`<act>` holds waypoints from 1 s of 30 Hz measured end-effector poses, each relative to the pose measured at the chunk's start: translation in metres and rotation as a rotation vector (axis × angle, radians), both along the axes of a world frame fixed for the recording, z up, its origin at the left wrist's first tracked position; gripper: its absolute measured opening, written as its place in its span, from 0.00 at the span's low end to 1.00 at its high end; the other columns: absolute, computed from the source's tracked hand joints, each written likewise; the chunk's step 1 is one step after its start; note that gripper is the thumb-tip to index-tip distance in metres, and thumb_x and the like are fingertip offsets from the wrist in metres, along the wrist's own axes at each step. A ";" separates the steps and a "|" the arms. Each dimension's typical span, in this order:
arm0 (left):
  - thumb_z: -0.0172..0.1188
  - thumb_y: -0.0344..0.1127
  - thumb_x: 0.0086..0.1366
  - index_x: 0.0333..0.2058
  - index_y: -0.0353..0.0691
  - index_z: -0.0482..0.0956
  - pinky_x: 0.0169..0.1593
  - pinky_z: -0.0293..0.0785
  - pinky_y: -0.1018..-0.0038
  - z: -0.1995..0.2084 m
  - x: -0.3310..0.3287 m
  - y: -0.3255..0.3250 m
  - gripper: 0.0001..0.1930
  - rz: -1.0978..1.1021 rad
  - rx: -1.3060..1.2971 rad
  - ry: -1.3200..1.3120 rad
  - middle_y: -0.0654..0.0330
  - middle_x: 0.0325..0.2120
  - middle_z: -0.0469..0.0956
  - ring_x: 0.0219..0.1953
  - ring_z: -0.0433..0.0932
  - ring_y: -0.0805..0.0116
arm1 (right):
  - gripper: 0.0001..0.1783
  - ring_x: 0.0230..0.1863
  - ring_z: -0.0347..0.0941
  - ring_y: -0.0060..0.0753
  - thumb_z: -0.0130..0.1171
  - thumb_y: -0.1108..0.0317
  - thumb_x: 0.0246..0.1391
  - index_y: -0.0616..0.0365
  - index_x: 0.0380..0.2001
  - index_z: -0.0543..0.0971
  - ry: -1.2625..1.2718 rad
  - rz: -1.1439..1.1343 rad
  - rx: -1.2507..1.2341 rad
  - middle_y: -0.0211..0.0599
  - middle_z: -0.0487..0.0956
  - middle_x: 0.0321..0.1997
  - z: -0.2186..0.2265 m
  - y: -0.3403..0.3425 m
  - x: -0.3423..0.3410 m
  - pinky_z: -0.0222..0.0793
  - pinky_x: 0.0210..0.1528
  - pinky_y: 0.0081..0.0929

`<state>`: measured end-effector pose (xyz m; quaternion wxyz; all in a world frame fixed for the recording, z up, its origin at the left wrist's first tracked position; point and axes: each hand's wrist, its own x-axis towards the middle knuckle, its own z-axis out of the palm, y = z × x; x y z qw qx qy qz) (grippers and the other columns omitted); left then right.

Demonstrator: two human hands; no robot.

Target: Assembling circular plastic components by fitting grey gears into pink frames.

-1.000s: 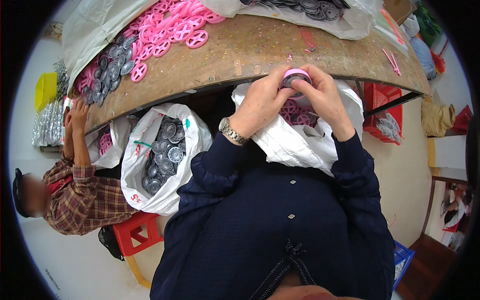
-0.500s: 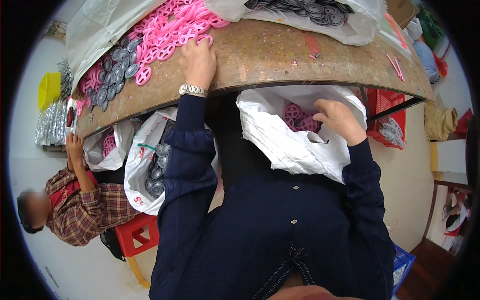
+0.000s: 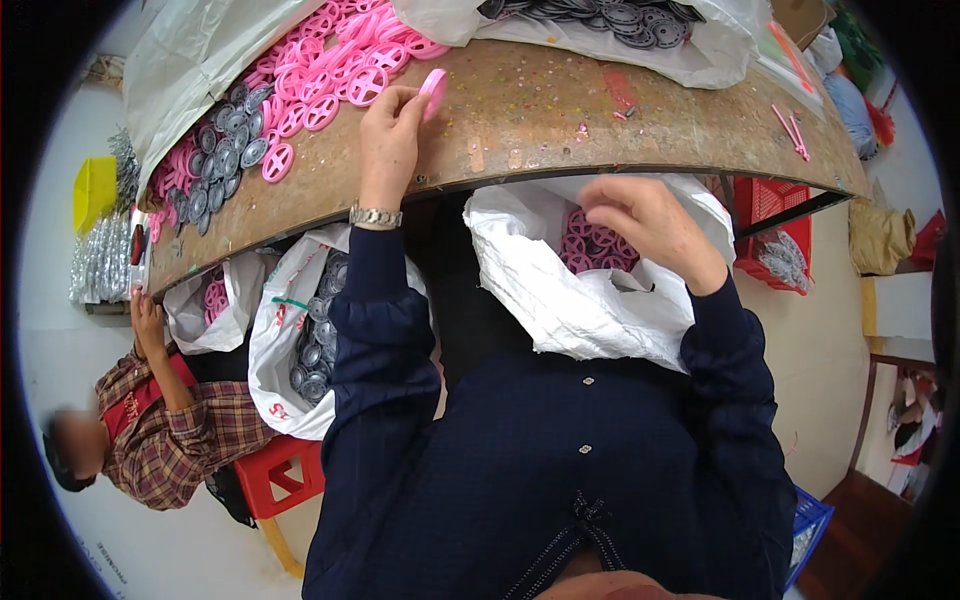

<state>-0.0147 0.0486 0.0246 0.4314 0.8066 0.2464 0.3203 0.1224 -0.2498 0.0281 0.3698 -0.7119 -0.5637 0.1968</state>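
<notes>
Pinching pink ring (image 3: 433, 94) in left hand (image 3: 388, 145), nearly edge-on, long axis leaning rightward, right hand (image 3: 655, 226) half-open, empty

Glossy pink plastic ring (image 3: 435, 93), matt wooden table (image 3: 530, 115), shiny metal watchband (image 3: 377, 216)
</notes>
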 end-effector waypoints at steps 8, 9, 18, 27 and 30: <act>0.51 0.33 0.73 0.43 0.34 0.74 0.47 0.83 0.67 0.004 -0.002 -0.055 0.08 -0.470 -0.823 -0.323 0.61 0.38 0.76 0.41 0.79 0.71 | 0.14 0.38 0.76 0.22 0.57 0.69 0.61 0.65 0.46 0.78 0.283 -0.248 0.283 0.35 0.82 0.41 0.013 0.062 0.006 0.72 0.40 0.21; 0.51 0.33 0.73 0.43 0.35 0.74 0.47 0.83 0.67 0.005 -0.001 -0.060 0.08 -0.513 -0.868 -0.306 0.61 0.38 0.76 0.41 0.79 0.70 | 0.13 0.36 0.75 0.20 0.58 0.68 0.61 0.64 0.45 0.78 0.308 -0.223 0.299 0.33 0.81 0.39 0.013 0.069 0.007 0.71 0.39 0.20; 0.49 0.34 0.74 0.47 0.34 0.72 0.44 0.83 0.73 0.007 0.009 -0.084 0.11 -0.443 -0.635 -0.229 0.59 0.40 0.77 0.41 0.81 0.71 | 0.10 0.31 0.71 0.13 0.60 0.66 0.61 0.62 0.38 0.79 0.309 -0.200 0.335 0.24 0.79 0.30 0.001 0.092 0.018 0.68 0.33 0.16; 0.50 0.35 0.74 0.47 0.32 0.71 0.33 0.83 0.78 -0.014 0.011 -0.059 0.12 -0.322 -0.678 -0.344 0.54 0.35 0.80 0.30 0.84 0.68 | 0.15 0.38 0.80 0.42 0.59 0.60 0.58 0.61 0.40 0.81 -0.350 -0.418 0.344 0.43 0.83 0.37 0.010 0.100 0.091 0.74 0.41 0.33; 0.50 0.36 0.74 0.48 0.34 0.70 0.33 0.83 0.77 -0.015 0.011 -0.055 0.11 -0.341 -0.733 -0.362 0.54 0.36 0.81 0.31 0.84 0.67 | 0.17 0.44 0.78 0.52 0.58 0.58 0.58 0.59 0.43 0.81 -0.507 -0.519 0.294 0.45 0.83 0.40 0.007 0.110 0.148 0.73 0.46 0.39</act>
